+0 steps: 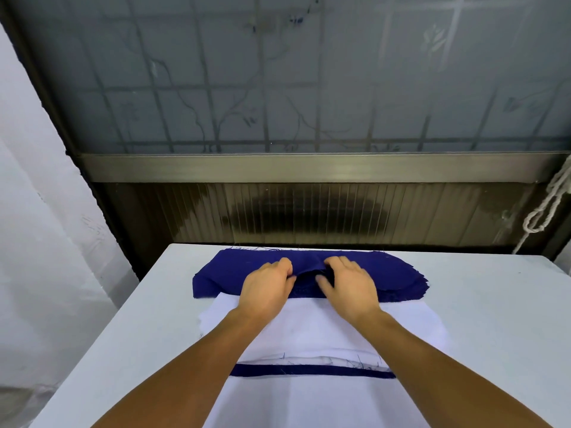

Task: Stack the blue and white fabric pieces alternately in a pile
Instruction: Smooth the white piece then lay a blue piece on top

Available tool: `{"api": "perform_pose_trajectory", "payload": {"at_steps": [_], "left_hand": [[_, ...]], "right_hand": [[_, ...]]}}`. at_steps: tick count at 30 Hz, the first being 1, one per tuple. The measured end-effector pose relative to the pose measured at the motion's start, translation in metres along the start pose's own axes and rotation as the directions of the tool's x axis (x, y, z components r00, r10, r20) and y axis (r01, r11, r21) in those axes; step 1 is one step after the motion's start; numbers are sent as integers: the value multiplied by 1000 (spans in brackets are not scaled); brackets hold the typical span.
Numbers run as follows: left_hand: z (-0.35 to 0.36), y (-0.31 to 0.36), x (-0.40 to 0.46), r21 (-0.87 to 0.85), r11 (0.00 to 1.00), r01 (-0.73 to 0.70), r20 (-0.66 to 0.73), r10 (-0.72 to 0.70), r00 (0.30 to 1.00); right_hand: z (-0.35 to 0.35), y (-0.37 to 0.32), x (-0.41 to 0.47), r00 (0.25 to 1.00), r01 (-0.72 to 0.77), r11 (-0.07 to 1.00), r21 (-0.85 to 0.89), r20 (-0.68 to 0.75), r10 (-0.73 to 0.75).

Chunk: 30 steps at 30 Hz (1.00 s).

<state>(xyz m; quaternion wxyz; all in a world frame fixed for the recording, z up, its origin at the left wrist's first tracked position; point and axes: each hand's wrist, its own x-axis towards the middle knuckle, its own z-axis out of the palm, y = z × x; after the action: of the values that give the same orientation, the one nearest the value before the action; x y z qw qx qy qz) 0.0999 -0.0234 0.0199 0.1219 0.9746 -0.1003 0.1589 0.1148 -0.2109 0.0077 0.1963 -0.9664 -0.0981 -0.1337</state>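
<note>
A stack of dark blue fabric pieces point(386, 273) lies across the far part of the table. In front of it lies a stack of white fabric pieces point(312, 325). Nearest me is a pile point(309, 396) with white on top and a blue edge point(309, 370) showing under its far side. My left hand point(267, 288) and my right hand point(347, 285) are both on the blue stack, side by side. Their fingers pinch the top blue piece, which is bunched up into a small fold between them.
The table point(494, 319) has a pale top, with its left edge running diagonally at the left. A frosted window with a metal sill point(309, 168) stands behind the table. A white curtain point(46, 211) hangs at the left and a knotted rope point(543, 211) at the right.
</note>
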Motion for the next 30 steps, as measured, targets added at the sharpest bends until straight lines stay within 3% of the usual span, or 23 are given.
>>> {"api": "perform_pose_trajectory", "payload": {"at_steps": [5,10,13,17,20,22,25,27,30], "left_hand": [[4,-23,-7,41,999,33,2,-33,999],[-1,-44,-14,63,998,-8,-20,10,1000],[-17,-42,-21,79,996,-44,-34,47,998],[-64,-36,-48,29,991,-129,-154,132,979],[-94,-40,-77,-47,979,-198,-66,194,979],[-106,-46,-93,-174,971,-161,119,183,976],[-107,-51,-107,-252,963,-96,441,203,874],[-99,-49,-114,-229,972,-58,572,182,800],[-90,-50,-117,-175,984,-18,536,110,837]], "right_hand": [[-20,25,4,987,-126,992,3,-103,126],[-44,58,-12,994,-90,988,-123,-65,83],[-62,56,-33,992,-27,993,-113,-125,13],[-103,43,-71,972,36,991,-125,-227,-64],[-132,41,-102,999,41,996,-84,0,-41],[-144,46,-120,976,19,1000,10,218,-20],[-149,48,-133,888,-70,986,153,460,-8],[-144,47,-135,835,-98,985,141,551,4],[-134,46,-134,861,-108,991,80,506,53]]}}
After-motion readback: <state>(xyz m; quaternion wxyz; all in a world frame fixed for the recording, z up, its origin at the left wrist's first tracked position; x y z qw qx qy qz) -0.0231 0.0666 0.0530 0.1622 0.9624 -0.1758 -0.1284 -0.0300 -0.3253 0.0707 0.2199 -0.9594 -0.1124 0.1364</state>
